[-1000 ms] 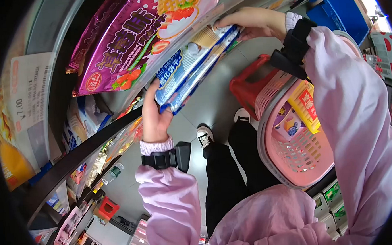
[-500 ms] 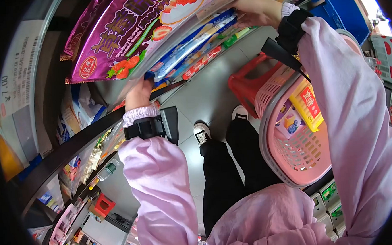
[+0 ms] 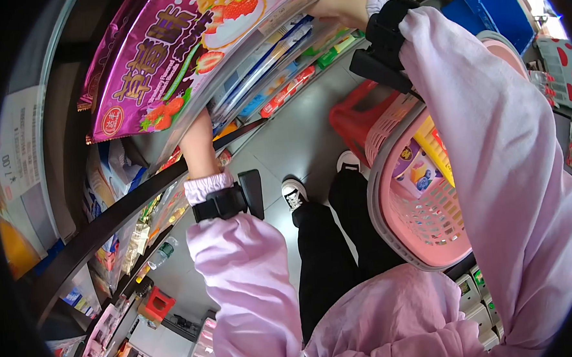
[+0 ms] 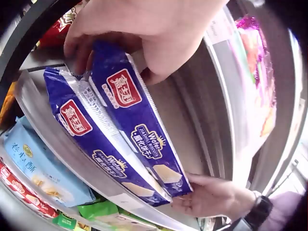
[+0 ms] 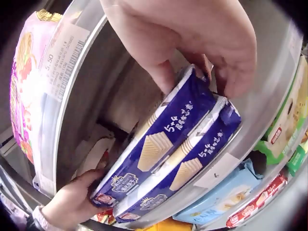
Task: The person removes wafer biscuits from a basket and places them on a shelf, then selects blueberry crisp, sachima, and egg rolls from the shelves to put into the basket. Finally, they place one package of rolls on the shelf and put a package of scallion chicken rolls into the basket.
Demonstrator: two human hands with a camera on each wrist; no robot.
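We count two wafer packs, an inner pack [image 4: 142, 124] and an outer pack [image 4: 94, 139], lying side by side on a shelf [image 4: 187, 130] behind its clear front rail, and two hands at their ends. The left hand [image 4: 144, 29], at 12 o'clock in the left wrist view, has its fingers grasping one end of the inner pack; the right hand [image 5: 192, 33], at 12 o'clock in the right wrist view, has its fingers grasping the other end. We cannot tell whether either hand also touches the outer pack. Beyond the rail we count one light-blue pack [image 4: 45, 163] and one red pack [image 4: 24, 192]. The head view puts the wafer packs near 12 o'clock, but there we lose the fingers behind the shelf front. It alone gives us one pink basket [image 3: 400, 205] at 3 o'clock, holding one yellow pack [image 3: 434, 151] and one purple pack [image 3: 422, 179], and two shoes [image 3: 293, 194] near the centre. Only the right wrist view lets us read "5.50" on a price label [image 5: 70, 65] at 10 o'clock and "5+4" in white on both wrappers. The left wrist view shows us their look best: glossy dark-blue film with pale sides, a white-edged red badge, "Wafer" lettering under a yellow crown, and a pictured pale wafer.
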